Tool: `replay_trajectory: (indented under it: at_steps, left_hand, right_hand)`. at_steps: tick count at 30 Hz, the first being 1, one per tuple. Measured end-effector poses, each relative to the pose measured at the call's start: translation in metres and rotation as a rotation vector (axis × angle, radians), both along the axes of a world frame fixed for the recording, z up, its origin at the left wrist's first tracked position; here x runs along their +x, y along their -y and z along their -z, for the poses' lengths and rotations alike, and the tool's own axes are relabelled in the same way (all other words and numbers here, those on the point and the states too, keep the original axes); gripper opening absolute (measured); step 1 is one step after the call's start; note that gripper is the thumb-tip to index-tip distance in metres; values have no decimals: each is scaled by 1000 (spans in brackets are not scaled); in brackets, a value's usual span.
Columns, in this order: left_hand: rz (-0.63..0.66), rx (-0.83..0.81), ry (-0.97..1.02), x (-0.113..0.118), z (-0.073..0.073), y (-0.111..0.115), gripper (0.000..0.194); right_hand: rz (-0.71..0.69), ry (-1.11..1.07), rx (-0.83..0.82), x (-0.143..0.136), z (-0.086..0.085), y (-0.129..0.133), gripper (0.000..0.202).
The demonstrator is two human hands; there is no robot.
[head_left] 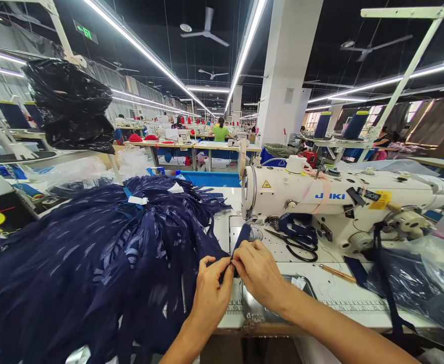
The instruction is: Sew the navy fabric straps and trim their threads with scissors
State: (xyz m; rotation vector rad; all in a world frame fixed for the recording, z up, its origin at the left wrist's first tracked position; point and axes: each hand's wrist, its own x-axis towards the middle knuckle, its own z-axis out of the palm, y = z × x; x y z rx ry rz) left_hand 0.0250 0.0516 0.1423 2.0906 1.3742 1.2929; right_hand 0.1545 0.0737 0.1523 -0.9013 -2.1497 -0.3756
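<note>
My left hand and my right hand meet near the table's front edge, fingertips pinched together. Between them runs the edge of a navy fabric piece that stretches left into a large heap of navy garments. A dark blue strip lies just beyond my right fingers, beside the needle area of the white sewing machine. Black-handled scissors rest on the machine bed to the right of my right hand.
A wooden-handled tool lies right of the scissors. Plastic-wrapped navy fabric sits at the far right. A black plastic bag covers something on the thread stand at left. Farther back, a person in green sits among other machines.
</note>
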Motion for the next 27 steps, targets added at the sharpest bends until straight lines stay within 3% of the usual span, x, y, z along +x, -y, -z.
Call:
replay_trajectory:
  at_steps: [3, 5, 9, 11, 17, 21, 27]
  left_hand:
    - [-1, -4, -43, -2, 3, -2, 27]
    - [-42, -26, -32, -5, 7, -6, 27]
    - [-35, -160, 50, -9, 7, -13, 31]
    - [21, -227, 110, -9, 4, -13, 34]
    - [42, -227, 246, -6, -2, -8, 30]
    - [-9, -142, 156, -6, 2, -9, 27]
    - [-38, -81, -55, -4, 3, -5, 29]
  right_hand:
    - [6, 1, -35, -1, 1, 6, 25]
    - [-82, -25, -118, -2, 1, 17, 22]
    - [-616, 159, -314, -4, 0, 45, 30]
    - [-692, 218, -360, -2, 0, 51, 34]
    - [-135, -69, -249, 8, 0, 31, 17]
    - [-26, -102, -133, 8, 1, 14, 13]
    - [11, -16, -26, 3, 2, 5, 19]
